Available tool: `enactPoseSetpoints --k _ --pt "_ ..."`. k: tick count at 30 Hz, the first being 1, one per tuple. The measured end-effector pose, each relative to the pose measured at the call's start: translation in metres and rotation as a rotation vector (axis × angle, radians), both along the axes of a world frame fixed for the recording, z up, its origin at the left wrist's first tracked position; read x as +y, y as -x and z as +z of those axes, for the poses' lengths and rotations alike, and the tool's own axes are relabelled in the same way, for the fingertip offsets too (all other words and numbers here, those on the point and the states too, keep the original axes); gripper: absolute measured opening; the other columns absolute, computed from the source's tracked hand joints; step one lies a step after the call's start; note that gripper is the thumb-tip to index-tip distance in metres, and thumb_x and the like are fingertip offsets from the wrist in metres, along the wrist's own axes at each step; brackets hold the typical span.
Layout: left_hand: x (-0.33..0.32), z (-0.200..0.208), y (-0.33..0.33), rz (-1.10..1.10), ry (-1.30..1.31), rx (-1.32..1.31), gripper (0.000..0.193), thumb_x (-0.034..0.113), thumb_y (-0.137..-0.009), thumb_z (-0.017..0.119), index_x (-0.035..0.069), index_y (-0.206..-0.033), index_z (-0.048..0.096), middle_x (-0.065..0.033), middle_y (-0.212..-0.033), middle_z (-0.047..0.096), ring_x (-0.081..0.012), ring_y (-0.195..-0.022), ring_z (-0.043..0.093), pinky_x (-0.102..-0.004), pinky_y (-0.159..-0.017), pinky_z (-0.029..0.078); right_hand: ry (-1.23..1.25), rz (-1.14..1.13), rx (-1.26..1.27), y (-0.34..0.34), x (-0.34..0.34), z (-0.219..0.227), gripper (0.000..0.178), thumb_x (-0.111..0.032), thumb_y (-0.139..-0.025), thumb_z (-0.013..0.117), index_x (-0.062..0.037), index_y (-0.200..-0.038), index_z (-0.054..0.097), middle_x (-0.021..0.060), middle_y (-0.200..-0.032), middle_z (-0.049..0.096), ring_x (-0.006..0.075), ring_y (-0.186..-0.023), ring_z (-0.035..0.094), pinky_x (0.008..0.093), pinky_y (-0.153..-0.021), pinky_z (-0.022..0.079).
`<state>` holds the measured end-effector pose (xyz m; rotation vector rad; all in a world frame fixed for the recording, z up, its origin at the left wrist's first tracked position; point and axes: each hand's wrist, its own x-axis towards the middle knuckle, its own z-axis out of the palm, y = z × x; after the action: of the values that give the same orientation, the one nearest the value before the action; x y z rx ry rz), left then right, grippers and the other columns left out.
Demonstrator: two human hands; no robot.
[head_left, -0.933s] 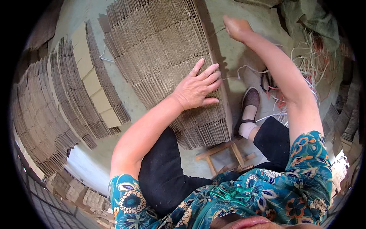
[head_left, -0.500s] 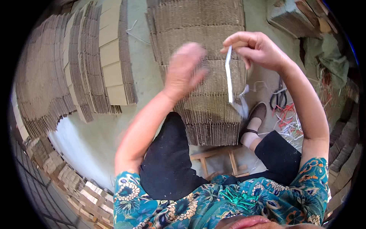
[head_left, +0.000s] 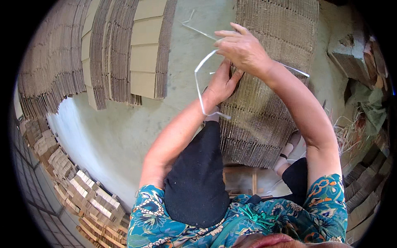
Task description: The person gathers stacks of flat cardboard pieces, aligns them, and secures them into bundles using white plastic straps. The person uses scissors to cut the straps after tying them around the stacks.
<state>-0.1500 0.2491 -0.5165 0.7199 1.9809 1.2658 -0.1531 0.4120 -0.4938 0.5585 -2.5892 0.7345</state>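
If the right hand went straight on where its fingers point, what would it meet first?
The right hand would probably meet the white strap running off past its fingertips, then, across the floor, the left cardboard stack. Its height above them is unclear.

Illumination is moderate and diffuse. Whitish glare covers part of the floor [head_left: 74, 128] at left. Soft shadows darken parts of the stack [head_left: 258, 103]. Fisheye distortion curves peripheral edges; corners are black.
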Motion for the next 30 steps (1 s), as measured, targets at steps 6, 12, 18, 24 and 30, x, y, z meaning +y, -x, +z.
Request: enactPoseSetpoints --k 6,12,18,24,30 --pt "-0.021 -0.039 0.046 0.303 -0.13 -0.454 0.04 0.031 -0.091 0.051 -0.004 -0.109 0.058 -0.012 -0.101 0.064 -0.0197 -0.092 0.061 -0.033 -0.083 0.048 0.075 -0.164 -0.2 0.023 0.004 -0.024 0.014 -0.018 -0.085 0.059 -0.0078 -0.077 0.054 0.0109 -0.063 0.054 0.0312 -0.064 0.054 0.038 -0.071 0.047" --pt "-0.003 -0.087 0.126 0.517 0.444 -0.221 0.038 0.038 -0.082 0.062 0.001 -0.08 0.064 -0.0145 -0.08 0.066 -0.0251 -0.068 0.065 -0.0391 -0.062 0.051 0.176 -0.315 -0.22 0.026 -0.002 -0.027 0.009 -0.019 -0.083 0.058 -0.0103 -0.08 0.057 0.0096 -0.059 0.052 0.0314 -0.06 0.053 0.0398 -0.06 0.045" --pt "0.029 -0.106 0.146 0.37 0.673 0.193 0.023 0.026 -0.073 0.065 0.003 -0.075 0.065 -0.0161 -0.084 0.066 -0.0349 -0.074 0.063 -0.0439 -0.065 0.049 0.316 -0.272 -0.15 0.03 -0.002 -0.032 0.006 -0.014 -0.081 0.061 -0.0097 -0.079 0.058 0.0093 -0.059 0.051 0.0297 -0.059 0.053 0.0363 -0.061 0.045" --pt "0.001 -0.116 0.132 0.571 0.048 -0.309 0.012 0.011 -0.082 0.058 0.0 -0.085 0.056 -0.0118 -0.074 0.062 -0.0206 -0.059 0.058 -0.0334 -0.055 0.047 0.323 -0.324 -0.233 0.03 -0.004 -0.026 0.006 -0.013 -0.08 0.062 -0.0092 -0.077 0.058 0.0091 -0.061 0.053 0.029 -0.06 0.055 0.0354 -0.063 0.046" --pt "-0.001 -0.045 0.083 0.466 -0.356 -0.728 0.017 0.009 -0.089 0.054 0.0 -0.102 0.051 -0.0031 -0.077 0.058 -0.0078 -0.059 0.052 -0.019 -0.052 0.041 0.286 -0.347 -0.229 0.028 -0.001 -0.028 0.005 -0.013 -0.081 0.06 -0.0092 -0.079 0.058 0.0102 -0.064 0.056 0.0312 -0.062 0.055 0.0363 -0.062 0.046"
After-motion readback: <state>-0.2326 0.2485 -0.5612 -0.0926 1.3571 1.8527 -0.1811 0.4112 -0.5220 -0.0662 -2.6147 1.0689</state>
